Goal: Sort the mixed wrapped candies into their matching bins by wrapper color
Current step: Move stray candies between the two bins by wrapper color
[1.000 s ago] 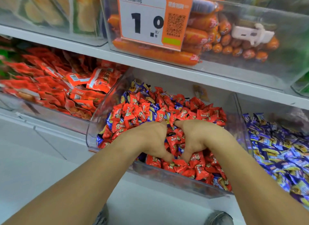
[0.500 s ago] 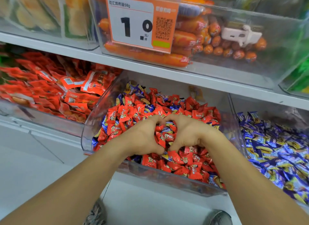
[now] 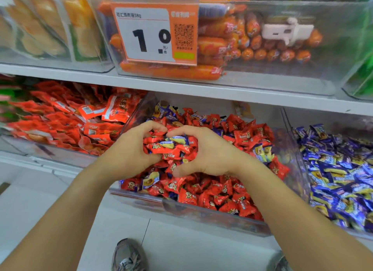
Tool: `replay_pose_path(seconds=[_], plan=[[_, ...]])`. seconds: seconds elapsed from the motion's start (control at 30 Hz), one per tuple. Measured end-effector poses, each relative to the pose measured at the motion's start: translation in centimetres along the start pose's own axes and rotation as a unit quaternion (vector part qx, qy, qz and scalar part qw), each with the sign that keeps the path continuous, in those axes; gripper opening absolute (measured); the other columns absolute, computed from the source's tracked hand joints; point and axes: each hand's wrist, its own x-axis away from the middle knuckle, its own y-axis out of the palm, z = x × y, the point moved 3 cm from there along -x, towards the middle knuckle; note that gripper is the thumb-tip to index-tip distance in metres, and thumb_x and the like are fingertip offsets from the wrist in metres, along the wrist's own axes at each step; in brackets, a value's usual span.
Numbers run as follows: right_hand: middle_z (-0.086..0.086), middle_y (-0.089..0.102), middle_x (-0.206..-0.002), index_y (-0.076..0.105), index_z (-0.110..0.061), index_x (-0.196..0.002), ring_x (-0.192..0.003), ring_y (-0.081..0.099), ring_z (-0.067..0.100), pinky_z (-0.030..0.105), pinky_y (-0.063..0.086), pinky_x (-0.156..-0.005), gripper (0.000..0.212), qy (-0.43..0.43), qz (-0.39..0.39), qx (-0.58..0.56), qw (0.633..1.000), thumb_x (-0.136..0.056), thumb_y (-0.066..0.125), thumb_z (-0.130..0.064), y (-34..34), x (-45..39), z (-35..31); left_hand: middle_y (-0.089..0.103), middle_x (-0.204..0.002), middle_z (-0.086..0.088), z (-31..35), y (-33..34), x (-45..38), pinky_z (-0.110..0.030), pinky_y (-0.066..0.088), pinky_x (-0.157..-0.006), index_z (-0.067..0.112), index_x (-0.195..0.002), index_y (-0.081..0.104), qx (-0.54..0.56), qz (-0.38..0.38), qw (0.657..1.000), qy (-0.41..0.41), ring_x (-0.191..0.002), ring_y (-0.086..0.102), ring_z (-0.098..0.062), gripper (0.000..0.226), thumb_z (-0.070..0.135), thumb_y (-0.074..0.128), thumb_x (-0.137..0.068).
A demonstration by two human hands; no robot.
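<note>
So both hands are in the middle bin (image 3: 201,212) right now, left hand (image 3: 129,149) and right hand (image 3: 210,155) cupped toward each other with a mixed clump of candies (image 3: 171,147) squeezed between them. Each grip is curled around that clump: mostly red wrappers, with a couple of blue-and-yellow candies (image 3: 177,139) sitting on top. The blue bin (image 3: 343,170) lies off to the right, just beside this one, so I'd guess the right hand is the nearer one for carrying the blue strays over. Hard to say how many blues are buried in the scoop, since the fingers and palms hide the underside. More blue ones poke out at the back of the red pile (image 3: 232,190) and along its front. The blue bin's right end is cut off by the frame.
</note>
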Motion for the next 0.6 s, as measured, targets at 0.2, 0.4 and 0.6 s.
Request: replay_pose_path(seconds=[0.2,0.4,0.6], plan=[[-0.018,0.069,-0.109,0.075,-0.03,-0.1,-0.103,0.06,-0.005,0.028,0.046,-0.097,0.023,-0.003,-0.004,0.052,0.999,-0.078,0.084,-0.029,-1.7,0.4,1.0,0.053,-0.125,0.022,0.0,-0.1,0.1,-0.027,0.046,-0.088,0.043,-0.118,0.057,-0.043,-0.04,0.998,-0.02,-0.099,0.057,-0.002,0.039,0.044,0.071,-0.082],[-0.015,0.069,-0.115,0.07,-0.026,-0.113,-0.107,0.063,-0.005,0.027,0.05,-0.099,0.036,-0.001,0.003,0.008,1.0,-0.083,0.077,-0.007,-3.8,1.4,0.9,0.06,-0.115,0.016,0.4,-0.4,0.7,-0.03,0.05,-0.089,0.046,-0.119,0.057,-0.064,-0.028,0.997,-0.02,-0.101,0.058,-0.001,0.036,0.042,0.069,-0.086],[-0.008,0.071,-0.106,0.067,-0.024,-0.111,-0.077,0.075,0.016,0.046,0.057,-0.09,0.023,0.024,0.001,0.006,1.0,-0.097,0.06,-0.008,-4.2,1.7,0.5,0.057,-0.123,0.016,1.6,-0.6,2.3,-0.026,0.043,-0.095,0.037,-0.129,0.056,-0.162,0.022,0.987,0.008,-0.113,0.052,-0.005,0.046,0.041,0.07,-0.085]])
